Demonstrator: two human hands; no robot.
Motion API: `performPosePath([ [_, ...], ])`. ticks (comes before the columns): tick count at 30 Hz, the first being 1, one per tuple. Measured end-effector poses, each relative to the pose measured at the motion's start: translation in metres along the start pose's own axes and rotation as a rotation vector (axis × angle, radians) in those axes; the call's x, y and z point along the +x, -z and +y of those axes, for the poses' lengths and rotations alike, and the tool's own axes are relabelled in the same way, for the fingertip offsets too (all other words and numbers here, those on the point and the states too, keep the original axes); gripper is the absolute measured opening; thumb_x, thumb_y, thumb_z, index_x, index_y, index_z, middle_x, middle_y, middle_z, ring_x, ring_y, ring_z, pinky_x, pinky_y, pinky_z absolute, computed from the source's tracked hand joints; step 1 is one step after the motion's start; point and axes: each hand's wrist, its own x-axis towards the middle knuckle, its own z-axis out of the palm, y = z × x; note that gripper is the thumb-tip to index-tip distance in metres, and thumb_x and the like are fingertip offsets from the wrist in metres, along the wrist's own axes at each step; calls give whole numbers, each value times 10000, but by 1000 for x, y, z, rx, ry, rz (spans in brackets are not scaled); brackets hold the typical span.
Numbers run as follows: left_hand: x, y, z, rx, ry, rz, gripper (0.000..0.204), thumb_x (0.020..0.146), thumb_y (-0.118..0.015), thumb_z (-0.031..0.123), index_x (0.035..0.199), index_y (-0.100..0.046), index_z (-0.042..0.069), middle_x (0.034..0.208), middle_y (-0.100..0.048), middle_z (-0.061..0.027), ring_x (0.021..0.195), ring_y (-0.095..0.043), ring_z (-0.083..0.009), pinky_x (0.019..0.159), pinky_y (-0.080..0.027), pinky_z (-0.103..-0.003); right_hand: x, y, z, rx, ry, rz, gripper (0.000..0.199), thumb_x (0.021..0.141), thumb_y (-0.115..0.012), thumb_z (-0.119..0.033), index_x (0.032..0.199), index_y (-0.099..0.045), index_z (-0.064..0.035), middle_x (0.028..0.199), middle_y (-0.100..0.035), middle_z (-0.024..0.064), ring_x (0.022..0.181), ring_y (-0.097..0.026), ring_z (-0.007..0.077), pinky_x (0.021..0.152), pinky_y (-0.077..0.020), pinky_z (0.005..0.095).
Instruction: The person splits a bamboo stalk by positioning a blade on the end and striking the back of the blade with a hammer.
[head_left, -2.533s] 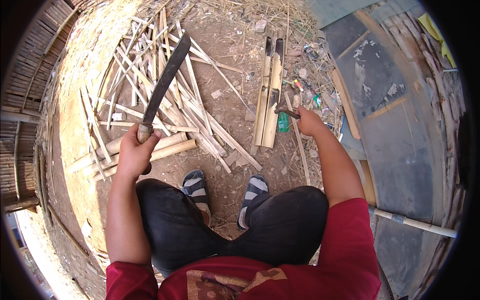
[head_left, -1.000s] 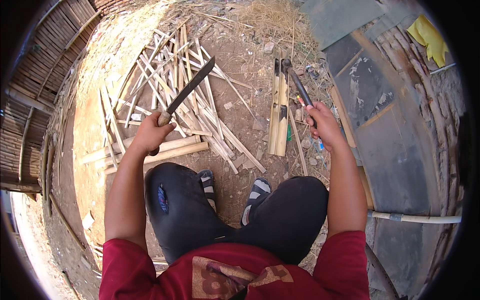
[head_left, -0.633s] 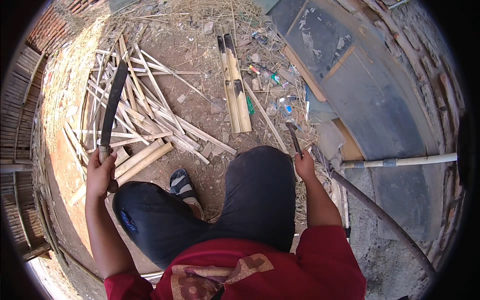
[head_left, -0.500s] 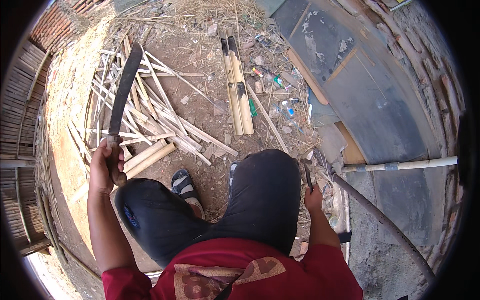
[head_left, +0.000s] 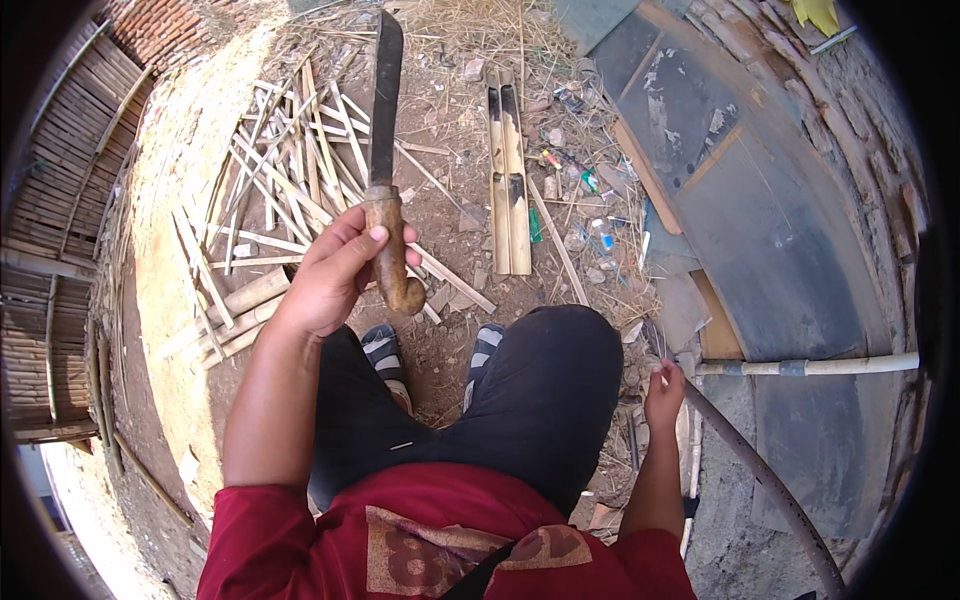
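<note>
The left hand (head_left: 345,262) clamps the knife (head_left: 384,165) upright before heaped strips (head_left: 281,179), already split; poles (head_left: 252,297) there seem whole. The right hand (head_left: 662,400) (grip: I cannot tell) is beside a dark pipe (head_left: 765,471).

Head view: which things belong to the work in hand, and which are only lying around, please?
Probably for the work:
machete, held in the left hand
bamboo strips
split bamboo pieces
bamboo poles

Probably just lying around:
straw
green plastic piece
</note>
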Motion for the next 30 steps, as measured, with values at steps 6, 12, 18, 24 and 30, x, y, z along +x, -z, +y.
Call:
performPosePath([
  [6,18,-83,-41,-20,-109,-129,406,1086,-532,172,1439,-423,2,1325,-631,-130,1235,-617,-221,1061,-504,-406,57,14,-282,648,288,-616,382,1053,-622,-296,1276,-602,13,1096,-683,106,988,-657,168,907,-522,320],
  [12,32,-96,-36,42,-197,-144,401,1085,-549,206,1443,-471,42,1277,-619,-123,1147,-603,-219,984,-506,-368,69,-19,-373,984,101,-1228,541,1013,-669,-360,1363,-525,26,1081,-685,107,948,-702,203,856,-575,361],
  [18,33,31,12,896,-241,-104,415,1058,-605,286,1378,-595,22,1191,-668,-131,1049,-638,-219,925,-518,-376,92,-58,-384,1085,116,-1245,525,979,-725,-280,1351,-496,10,1036,-669,117,855,-696,197,761,-602,365],
  [24,-45,267,-73,904,206,773,335,994,-654,331,1121,-732,31,1020,-765,-117,927,-717,-219,849,-547,-362,111,-102,-362,779,-12,-827,369,974,-660,-116,1308,-511,-68,964,-627,70,737,-618,142,652,-550,313],
  [30,-93,321,-195,1132,542,533,347,925,-689,333,1117,-740,48,1096,-754,-182,1056,-712,-347,954,-546,-438,130,-114,-350,689,-246,-642,263,1025,-602,-194,1258,-531,-93,847,-562,23,667,-556,114,569,-473,280],
])
